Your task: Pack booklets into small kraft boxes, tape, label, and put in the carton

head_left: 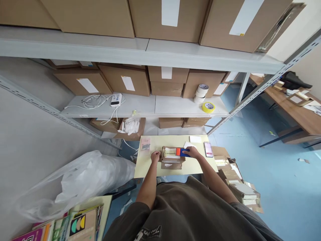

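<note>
A small cardboard box [173,160] stands on the pale yellow table in front of me, with whitish and yellowish contents or labels showing on its top. At its left end, my left hand [155,156] is closed, the fingers pinched at the edge of a brown cardboard flap. My right hand [192,152] is wrapped round a blue tool with an orange-red end [182,152]. That end lies over the right part of the box top. Too little detail shows to tell the tool's exact kind. White paper [189,145] lies just behind my right hand.
On the table [145,170] are a pinkish packet [145,145], a white card [195,139] and a phone [208,149]. Shelves behind hold cartons, yellow tape [208,107], white rolls [201,92] and a power strip [116,100]. Opened boxes [240,187] sit right, a plastic bag [90,177] left.
</note>
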`<state>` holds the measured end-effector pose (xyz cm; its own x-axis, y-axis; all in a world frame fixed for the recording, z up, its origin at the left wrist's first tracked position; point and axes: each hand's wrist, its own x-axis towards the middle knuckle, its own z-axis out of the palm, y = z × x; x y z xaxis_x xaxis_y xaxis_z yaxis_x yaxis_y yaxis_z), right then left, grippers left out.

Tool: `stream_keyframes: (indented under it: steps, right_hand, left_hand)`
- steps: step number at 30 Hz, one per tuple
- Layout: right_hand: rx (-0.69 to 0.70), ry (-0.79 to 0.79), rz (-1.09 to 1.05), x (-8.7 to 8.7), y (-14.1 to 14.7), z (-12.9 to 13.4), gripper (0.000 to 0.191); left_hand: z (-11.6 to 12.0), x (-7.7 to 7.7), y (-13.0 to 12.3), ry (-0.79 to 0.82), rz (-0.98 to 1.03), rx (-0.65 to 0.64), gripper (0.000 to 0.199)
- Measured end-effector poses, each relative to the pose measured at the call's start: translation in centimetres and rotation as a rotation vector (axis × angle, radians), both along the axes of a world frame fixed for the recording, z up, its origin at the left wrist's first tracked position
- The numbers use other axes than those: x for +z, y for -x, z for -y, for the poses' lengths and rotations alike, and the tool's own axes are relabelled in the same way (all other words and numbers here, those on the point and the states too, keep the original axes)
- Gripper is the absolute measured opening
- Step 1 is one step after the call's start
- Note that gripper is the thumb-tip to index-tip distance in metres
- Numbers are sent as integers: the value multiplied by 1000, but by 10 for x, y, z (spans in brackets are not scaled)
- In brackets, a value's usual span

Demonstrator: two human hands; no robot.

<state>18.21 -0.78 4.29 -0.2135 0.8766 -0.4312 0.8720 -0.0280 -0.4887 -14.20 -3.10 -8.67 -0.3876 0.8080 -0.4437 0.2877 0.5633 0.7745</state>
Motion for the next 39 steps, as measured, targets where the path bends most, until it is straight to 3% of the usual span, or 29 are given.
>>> stream_keyframes:
  steps: [5, 8, 10, 13, 16, 26, 29, 36, 39]
  right_hand:
    - [-31, -12, -19, -1, 3, 3, 41]
    - [-44, -23, -18, -4, 3, 3, 40]
    - [-54, -19, -13, -5, 2, 3, 40]
    - [-66, -18, 9, -5, 2, 5, 40]
    - [-55, -11, 52, -2, 5, 5, 45]
    - [55, 45, 273, 16, 35, -5, 58]
    - [43, 42, 298, 18, 11, -3, 56]
    - [-82, 52, 366, 29, -88, 20, 53]
    - [-109, 46, 356, 35, -100, 20, 51]
  left_hand:
    - [1, 1, -18, 51, -77, -63, 31]
    - [1, 5, -20, 90, -152, -47, 48]
    - [2, 9, -20, 80, -196, -71, 48]
    - [2, 13, -23, -9, -202, -231, 45]
    - [1, 13, -33, 12, -182, -346, 47]
    - [0, 14, -49, 167, -364, -352, 52]
    - [-1, 16, -51, 178, -394, -341, 52]
    - [-2, 16, -53, 172, -398, -342, 54]
    - [-3, 14, -52, 149, -400, -339, 55]
